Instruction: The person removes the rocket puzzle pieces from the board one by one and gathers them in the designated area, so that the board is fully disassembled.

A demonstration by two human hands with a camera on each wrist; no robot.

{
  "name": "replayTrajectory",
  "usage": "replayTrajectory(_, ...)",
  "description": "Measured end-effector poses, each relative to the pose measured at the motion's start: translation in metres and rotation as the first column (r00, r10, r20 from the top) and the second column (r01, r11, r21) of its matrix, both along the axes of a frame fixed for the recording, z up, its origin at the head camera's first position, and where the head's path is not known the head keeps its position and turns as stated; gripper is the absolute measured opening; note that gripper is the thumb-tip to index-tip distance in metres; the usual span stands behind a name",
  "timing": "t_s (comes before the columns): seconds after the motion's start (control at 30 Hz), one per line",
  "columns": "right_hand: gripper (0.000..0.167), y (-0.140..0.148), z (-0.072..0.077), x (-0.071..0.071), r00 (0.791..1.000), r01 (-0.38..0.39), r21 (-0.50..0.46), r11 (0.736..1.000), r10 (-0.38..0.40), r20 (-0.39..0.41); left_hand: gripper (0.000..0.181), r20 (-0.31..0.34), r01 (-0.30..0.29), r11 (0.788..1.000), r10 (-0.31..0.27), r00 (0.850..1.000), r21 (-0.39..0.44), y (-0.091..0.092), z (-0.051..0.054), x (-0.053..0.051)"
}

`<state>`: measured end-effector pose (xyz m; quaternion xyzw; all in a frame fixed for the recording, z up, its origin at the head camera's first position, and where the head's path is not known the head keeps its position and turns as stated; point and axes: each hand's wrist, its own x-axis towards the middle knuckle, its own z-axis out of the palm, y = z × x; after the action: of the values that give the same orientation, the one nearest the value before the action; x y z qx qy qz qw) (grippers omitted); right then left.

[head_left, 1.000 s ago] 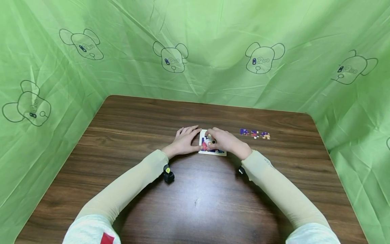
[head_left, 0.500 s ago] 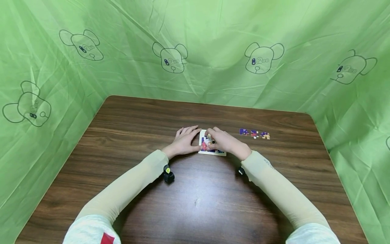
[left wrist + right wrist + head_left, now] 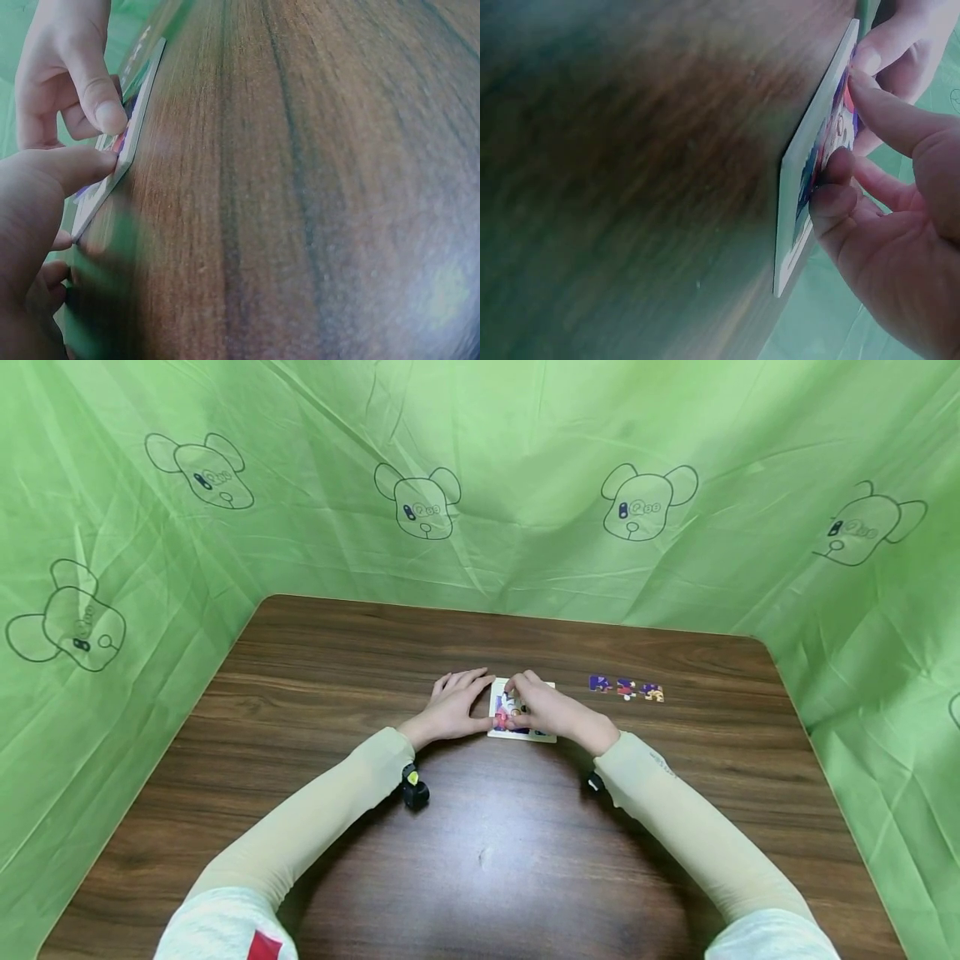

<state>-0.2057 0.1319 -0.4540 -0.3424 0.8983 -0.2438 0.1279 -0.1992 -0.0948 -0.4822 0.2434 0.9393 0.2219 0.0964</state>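
A small jigsaw puzzle in a white-edged tray [image 3: 547, 738] lies flat on the table. My left hand [image 3: 450, 710] rests at the tray's left side, fingers spread, its thumb [image 3: 82, 166] pressing on the near left part of the puzzle. Over the tray my right hand [image 3: 551, 706] is bent, thumb and index finger set apart around a colourful puzzle piece [image 3: 856, 124] at the picture's left part. That hand hides much of the picture, so how far the piece sits in is hard to tell. The other right fingers [image 3: 832, 201] curl against the picture.
Three loose puzzle pieces lie in a row right of the tray: a purple one [image 3: 599, 683], a red and purple one [image 3: 626, 690] and a yellow and purple one [image 3: 653, 693]. The brown wooden table [image 3: 337, 652] is bordered by a green cloth [image 3: 525, 560].
Both hands stay nearly still over the tray. Any shift of the right fingers is too slight to make out.
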Motion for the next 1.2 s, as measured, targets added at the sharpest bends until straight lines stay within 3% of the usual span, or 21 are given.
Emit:
replayTrajectory(0.47, 0.051, -0.0007, 0.0038, -0.0012, 0.999, 0.013, -0.028, 1.000, -0.012, 0.040, 0.085, 0.002, 0.004, 1.000, -0.004, 1.000, -0.022, -0.0006, 0.0009, -0.0009)
replayTrajectory(0.77, 0.037, 0.0013, -0.0047, -0.0058, 0.998, -0.015, -0.038, 0.999, 0.013, -0.054, 0.084, -0.004, 0.009, 1.000, -0.009, 1.000, -0.003, -0.0004, -0.0003, 0.0000)
replayTrajectory(1.2, 0.036, 0.0037, -0.0011, -0.0071, 0.997, -0.050, 0.048, 0.998, 0.053, -0.065, 0.086, 0.012, 0.017, 0.999, -0.016, 1.000, -0.035, -0.0007, -0.0009, -0.0007)
